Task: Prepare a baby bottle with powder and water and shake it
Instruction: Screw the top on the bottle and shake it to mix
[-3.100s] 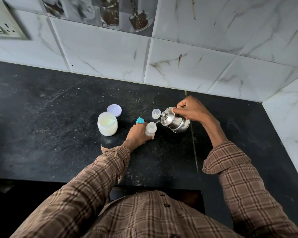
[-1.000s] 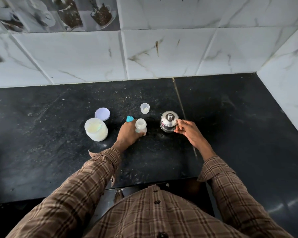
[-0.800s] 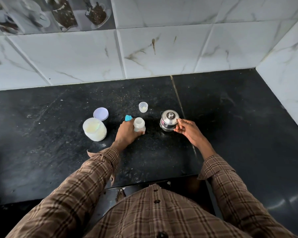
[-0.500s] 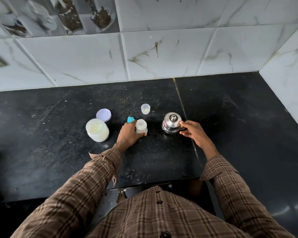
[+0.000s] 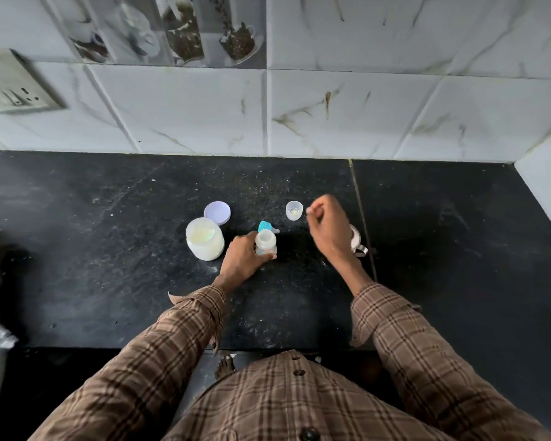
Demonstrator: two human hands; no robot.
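Overhead, head view only. Black stone counter, marble-look tile wall behind.

Baby bottle: upright on the counter, mid-frame, mouth uncovered, pale contents. Left hand wraps its lower body, fingers curled round the near side, wrist resting low toward the counter.

Right hand: raised over the counter, fingers curled inward into a loose fist, motion-blurred. Fingertips sit just beside the small clear cup; whether anything is pinched between them cannot be told. Hand and cup appear apart.

Steel kettle: mostly hidden behind the right wrist, only its rim and handle edge show at the right.

Teal bottle cap: lying on the counter just behind the bottle, touching or nearly so.

Powder jar: white, uncovered, left of the bottle, near the left hand but apart. Its lilac lid lies flat just behind it.

Small clear cup: upright, behind and right of the bottle, something pale at its bottom.

Both sleeves brown plaid. Switch plate on the wall, far left.
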